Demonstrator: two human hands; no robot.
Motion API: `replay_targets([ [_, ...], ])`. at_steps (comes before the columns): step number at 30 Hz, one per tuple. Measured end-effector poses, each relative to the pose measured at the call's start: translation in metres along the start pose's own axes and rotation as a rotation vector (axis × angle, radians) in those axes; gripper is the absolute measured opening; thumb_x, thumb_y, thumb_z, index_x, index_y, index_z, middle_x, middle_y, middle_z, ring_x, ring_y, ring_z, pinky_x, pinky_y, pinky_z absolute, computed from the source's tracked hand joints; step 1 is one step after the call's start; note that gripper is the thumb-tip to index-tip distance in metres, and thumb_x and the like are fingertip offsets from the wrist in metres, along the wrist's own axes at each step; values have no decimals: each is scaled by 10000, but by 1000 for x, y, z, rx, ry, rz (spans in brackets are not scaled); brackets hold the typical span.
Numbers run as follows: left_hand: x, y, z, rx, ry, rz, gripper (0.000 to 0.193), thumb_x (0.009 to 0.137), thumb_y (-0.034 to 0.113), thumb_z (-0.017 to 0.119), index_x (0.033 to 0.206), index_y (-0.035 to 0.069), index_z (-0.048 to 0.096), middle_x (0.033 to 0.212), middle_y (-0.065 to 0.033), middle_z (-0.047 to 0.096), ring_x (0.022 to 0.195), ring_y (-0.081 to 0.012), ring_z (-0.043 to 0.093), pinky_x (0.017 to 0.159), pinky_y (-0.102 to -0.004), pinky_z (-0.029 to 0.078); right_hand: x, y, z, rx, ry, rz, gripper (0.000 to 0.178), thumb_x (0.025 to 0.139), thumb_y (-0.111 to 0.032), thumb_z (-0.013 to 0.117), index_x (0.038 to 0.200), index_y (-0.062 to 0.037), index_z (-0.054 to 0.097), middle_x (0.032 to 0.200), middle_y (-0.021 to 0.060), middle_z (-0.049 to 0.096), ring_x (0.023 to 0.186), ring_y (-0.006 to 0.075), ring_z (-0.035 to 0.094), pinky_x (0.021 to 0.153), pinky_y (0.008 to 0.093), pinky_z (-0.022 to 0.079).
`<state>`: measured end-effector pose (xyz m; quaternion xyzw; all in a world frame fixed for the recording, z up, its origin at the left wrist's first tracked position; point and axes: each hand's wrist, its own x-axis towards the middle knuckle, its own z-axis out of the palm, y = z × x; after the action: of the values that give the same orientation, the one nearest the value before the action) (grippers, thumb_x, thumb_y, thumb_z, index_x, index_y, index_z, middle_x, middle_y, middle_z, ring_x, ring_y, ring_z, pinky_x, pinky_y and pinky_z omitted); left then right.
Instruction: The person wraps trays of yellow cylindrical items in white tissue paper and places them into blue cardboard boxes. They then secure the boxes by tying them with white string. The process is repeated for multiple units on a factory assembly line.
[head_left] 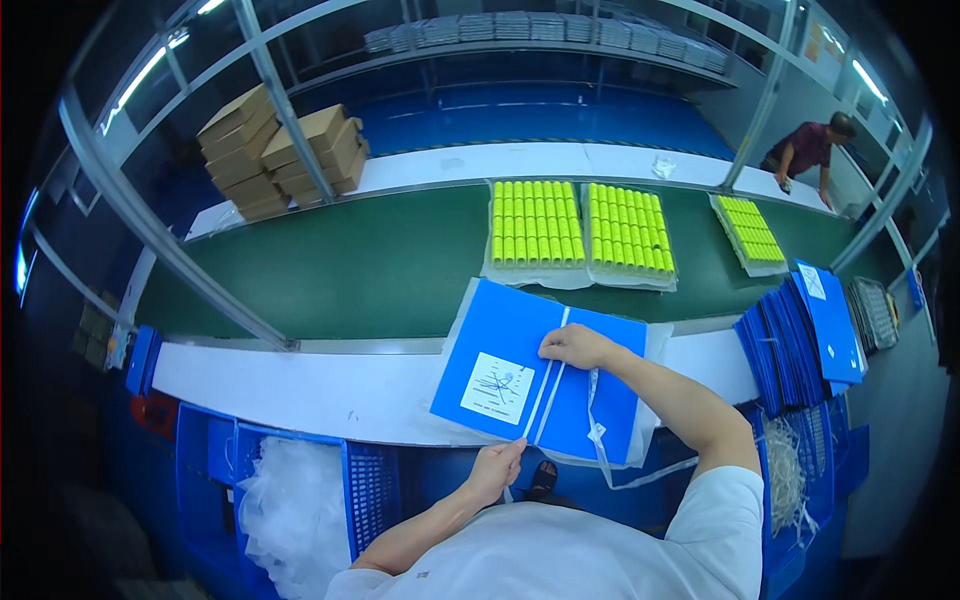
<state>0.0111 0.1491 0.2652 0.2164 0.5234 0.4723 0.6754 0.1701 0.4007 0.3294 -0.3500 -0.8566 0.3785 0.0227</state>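
Note:
A flat blue board (500, 330) lies tilted on the white worktable, with clear plastic sheet showing around its edges. A white label (497, 388) with dark markings is on its left half. White strap (545, 400) crosses the board's middle in two nearly parallel lines, and a loose tail (597, 430) trails over the right half toward my right arm. My left hand (495, 470) pinches the strap at the board's near edge. Near the far edge, my right hand (575, 346) has its fingers closed on the strap; the fingertips are partly hidden.
Beyond the table, a green conveyor (380, 265) carries trays of yellow-green cylinders (537, 222). Blue boards (775, 350) are stacked at right. Blue crates hold plastic bags (295, 510) and pale strips (785, 465). Cardboard boxes (320, 145) stand far left; a person (810, 150) is far right.

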Motion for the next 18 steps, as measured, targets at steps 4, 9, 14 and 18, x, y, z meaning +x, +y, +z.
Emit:
replay_targets([
  [4,-11,85,22,363,98,488,433,998,217,601,587,93,544,516,20,436,469,-96,428,426,-310,335,7,6,-29,340,-276,389,337,886,-381,655,920,-64,764,886,78,722,846,184,657,769,312,513],
  [9,-9,48,69,1743,-358,827,304,984,263,557,798,49,668,733,-103,670,623,-295,671,480,-398,508,-4,20,-36,2,-309,-107,223,866,-246,640,966,-70,737,911,82,699,873,203,644,768,319,504],
  [14,23,80,70,887,-247,364,407,1052,337,475,1064,2,707,898,-93,717,850,-170,703,770,-328,551,-44,38,17,9,365,-224,151,900,-128,613,1027,-79,678,993,136,674,913,330,664,775,410,527],
  [18,88,108,82,1088,63,646,352,1017,301,518,1145,3,654,929,-93,690,840,-187,678,781,-333,546,-50,31,35,184,644,-243,146,921,-108,636,1052,-48,659,955,133,655,846,314,669,718,394,531],
])
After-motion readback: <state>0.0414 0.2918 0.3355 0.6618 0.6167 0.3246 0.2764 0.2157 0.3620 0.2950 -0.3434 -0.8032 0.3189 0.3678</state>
